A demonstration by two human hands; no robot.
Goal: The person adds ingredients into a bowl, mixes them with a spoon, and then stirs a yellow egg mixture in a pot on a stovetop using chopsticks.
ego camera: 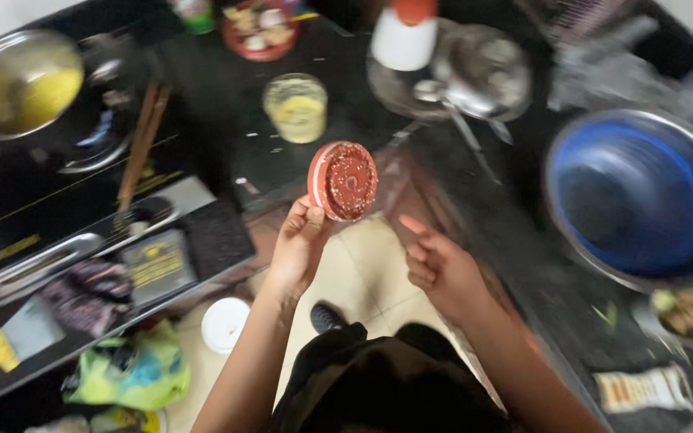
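Holding: a round red lid is gripped at its lower edge by the left hand, above the floor tiles.
Look: inner face is speckled, rim pale-banded.
Right hand: empty, fingers loosely curled, forefinger extended.

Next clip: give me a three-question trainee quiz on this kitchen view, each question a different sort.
1. True or false: the left hand holds the round red lid with a white rim.
2. Which is nearest the open right hand?
A. the steel pan of yellow food
B. the big blue bowl with a steel rim
C. the yellow-handled scraper
3. Fill in: the small glass jar of pale yellow food stands on the black ____.

Key: 1 true; 2 B; 3 countertop.
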